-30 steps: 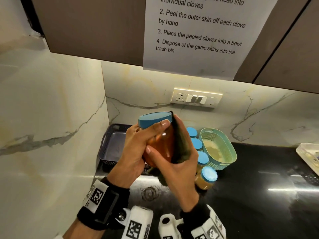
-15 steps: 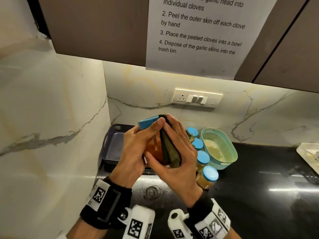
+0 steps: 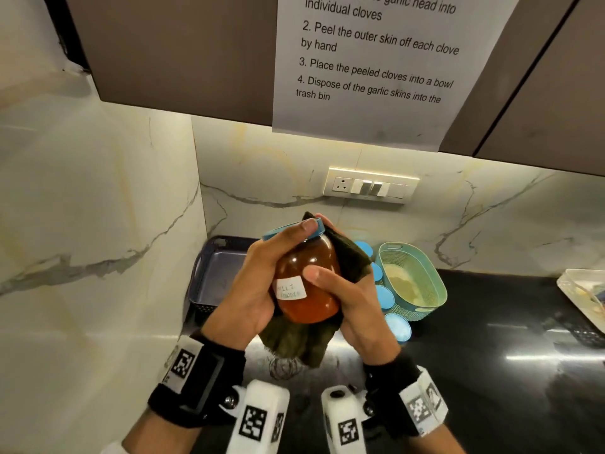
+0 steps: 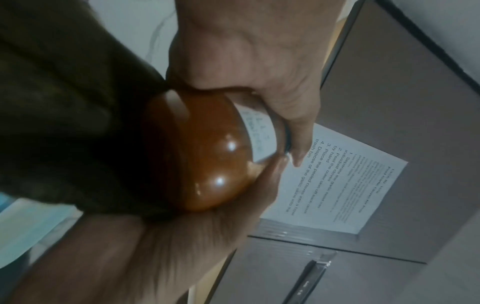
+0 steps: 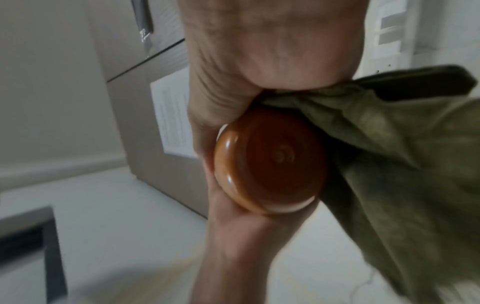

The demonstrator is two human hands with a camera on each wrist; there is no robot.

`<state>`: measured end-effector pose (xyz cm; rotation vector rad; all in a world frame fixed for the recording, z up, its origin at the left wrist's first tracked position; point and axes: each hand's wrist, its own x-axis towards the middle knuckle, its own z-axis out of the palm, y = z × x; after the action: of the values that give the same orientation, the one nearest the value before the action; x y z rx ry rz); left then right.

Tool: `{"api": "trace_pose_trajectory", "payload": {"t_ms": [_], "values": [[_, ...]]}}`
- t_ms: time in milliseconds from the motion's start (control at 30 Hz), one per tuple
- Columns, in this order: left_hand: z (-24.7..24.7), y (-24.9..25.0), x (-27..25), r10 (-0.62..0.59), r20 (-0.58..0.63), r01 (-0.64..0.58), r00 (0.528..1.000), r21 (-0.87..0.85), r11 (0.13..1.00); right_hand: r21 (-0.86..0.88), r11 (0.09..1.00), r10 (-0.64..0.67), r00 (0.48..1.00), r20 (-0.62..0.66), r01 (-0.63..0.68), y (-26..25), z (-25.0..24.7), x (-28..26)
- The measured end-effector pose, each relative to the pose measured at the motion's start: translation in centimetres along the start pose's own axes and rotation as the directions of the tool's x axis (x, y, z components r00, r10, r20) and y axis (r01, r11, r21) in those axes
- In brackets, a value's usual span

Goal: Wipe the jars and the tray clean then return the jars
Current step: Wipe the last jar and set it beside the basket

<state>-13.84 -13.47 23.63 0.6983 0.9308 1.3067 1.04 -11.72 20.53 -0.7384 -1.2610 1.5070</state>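
In the head view, at the centre of the frame, the left hand (image 3: 252, 290) grips a jar (image 3: 307, 283) of reddish-brown powder, its palm round the left side of the glass and a fingertip lying across the blue lid (image 3: 288, 229) at the top. The right hand (image 3: 347, 299) cups the jar's right side through a dark green cloth (image 3: 347, 257), its thumb pressed bare on the glass beside a white handwritten label (image 3: 290, 289); the cloth wraps behind the jar and hangs below it. Left of the hands and behind them, an empty-looking dark tray (image 3: 212, 273) sits in the corner of the counter (image 3: 491, 322). Right of the hands, partly hidden by the cloth and wrist, stand other blue-lidded jars (image 3: 397, 327), just beside a teal basket (image 3: 412, 276). In the left wrist view, the jar's rounded base (image 4: 202, 160) fills the middle, the left hand (image 4: 259, 61) curled over it from the upper part of the frame, the cloth (image 4: 64, 102) dark and blurred at left. In the right wrist view, the jar's base (image 5: 270, 160) sits at centre, clasped from above by the right hand (image 5: 259, 51), with the cloth (image 5: 389, 144) bunched at right.
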Motion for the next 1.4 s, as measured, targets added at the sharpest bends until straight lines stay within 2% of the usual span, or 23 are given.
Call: {"api": "trace_pose_trajectory", "payload": {"t_ms": [67, 133, 167, 233, 267, 300, 333, 433, 500, 533, 633, 667, 700, 767, 833, 900, 967, 1033, 1067, 1167, 1267, 1333, 1400], "values": [[0.4, -0.3, 0.3, 0.056, -0.062, -0.057, 0.996, -0.018, 0.998, -0.038, 0.988, -0.155, 0.987, -0.053, 0.153, -0.1, 1.2, -0.7], [0.5, -0.8, 0.4, 0.109, -0.111, -0.117, 0.988, -0.069, 0.991, -0.139, 0.933, -0.342, 0.938, -0.064, 0.331, 0.1, 2.2, -1.0], [0.4, -1.0, 0.5, 0.123, -0.131, -0.137, 0.984, -0.103, 0.985, -0.245, 0.872, -0.448, 0.893, -0.047, 0.424, 0.4, 2.4, -0.9], [0.1, -1.4, 0.7, 0.130, -0.151, -0.152, 0.980, -0.145, 0.978, -0.460, 0.686, -0.615, 0.787, 0.047, 0.564, 1.8, 2.4, -0.6], [0.1, -1.6, 0.8, 0.128, -0.164, -0.153, 0.978, -0.148, 0.977, -0.513, 0.612, -0.658, 0.748, 0.091, 0.601, 2.5, 2.1, -0.5], [0.1, -1.7, 0.7, 0.124, -0.180, -0.150, 0.976, -0.143, 0.978, -0.524, 0.597, -0.661, 0.742, 0.108, 0.608, 2.9, 1.9, -0.5], [0.2, -1.8, 0.6, 0.123, -0.199, -0.151, 0.972, -0.132, 0.980, -0.514, 0.622, -0.638, 0.763, 0.105, 0.591, 2.8, 1.7, -0.4], [0.6, -2.0, 0.7, 0.118, -0.207, -0.140, 0.971, -0.095, 0.986, -0.277, 0.893, -0.386, 0.920, -0.064, 0.356, 1.3, 1.3, 0.2], [0.7, -1.7, 1.1, 0.122, -0.223, -0.143, 0.967, -0.079, 0.987, -0.208, 0.931, -0.326, 0.939, -0.106, 0.300, 1.0, 1.4, 0.1], [0.5, -1.5, 1.1, 0.123, -0.235, -0.144, 0.964, -0.075, 0.987, -0.249, 0.907, -0.367, 0.926, -0.081, 0.338, 1.3, 1.8, -0.4], [0.0, -1.1, 1.5, 0.137, -0.256, -0.163, 0.957, -0.082, 0.983, -0.558, 0.623, -0.580, 0.803, 0.140, 0.548, 3.9, 2.6, -2.0], [0.0, -1.2, 1.4, 0.131, -0.259, -0.162, 0.957, -0.100, 0.982, -0.576, 0.582, -0.608, 0.777, 0.162, 0.575, 4.4, 2.4, -1.7], [0.1, -1.4, 1.5, 0.120, -0.267, -0.159, 0.956, -0.129, 0.979, -0.564, 0.598, -0.602, 0.784, 0.152, 0.569, 4.4, 2.0, -1.0], [0.3, -1.7, 1.5, 0.129, -0.294, -0.181, 0.947, -0.158, 0.971, -0.429, 0.767, -0.509, 0.859, 0.047, 0.478, 3.4, 1.5, 0.7], [0.5, -1.4, 1.6, 0.141, -0.291, -0.192, 0.946, -0.154, 0.969, -0.324, 0.867, -0.408, 0.913, -0.023, 0.379, 2.7, 1.7, 1.1], [0.4, -1.0, 1.6, 0.131, -0.330, -0.192, 0.935, -0.157, 0.969, -0.442, 0.800, -0.446, 0.895, 0.014, 0.406, 3.5, 2.2, 0.3], [0.3, -1.1, 1.7, 0.099, -0.349, -0.170, 0.932, -0.178, 0.969, -0.586, 0.643, -0.520, 0.843, 0.138, 0.493, 4.9, 2.0, -0.8], [0.5, -1.5, 1.6, 0.067, -0.364, -0.148, 0.929, -0.199, 0.969, -0.606, 0.585, -0.549, 0.813, 0.192, 0.538, 5.5, 1.0, -0.4], [0.6, -1.8, 1.6, 0.066, -0.367, -0.143, 0.928, -0.188, 0.972, -0.604, 0.588, -0.550, 0.813, 0.190, 0.538, 5.2, 0.7, 0.2], [0.8, -2.2, 1.3, 0.096, -0.306, -0.136, 0.947, -0.112, 0.984, -0.475, 0.788, -0.401, 0.912, 0.085, 0.391, 3.7, -0.7, 1.1], [0.1, -1.7, 0.8, 0.106, -0.109, -0.106, 0.988, 0.008, 0.994, -0.232, 0.958, -0.178, 0.984, -0.023, 0.168, 1.4, -2.7, 1.3], [-0.5, -1.1, 1.1, 0.100, 0.026, -0.102, 0.995, 0.096, 0.990, -0.075, 0.996, -0.041, 0.999, 0.012, 0.042, 0.3, -3.8, 1.3], [-0.3, -0.9, 1.7, 0.107, 0.048, -0.111, 0.993, 0.094, 0.989, -0.035, 0.999, -0.003, 0.996, 0.089, 0.006, 0.0, -3.3, 1.1]]}}
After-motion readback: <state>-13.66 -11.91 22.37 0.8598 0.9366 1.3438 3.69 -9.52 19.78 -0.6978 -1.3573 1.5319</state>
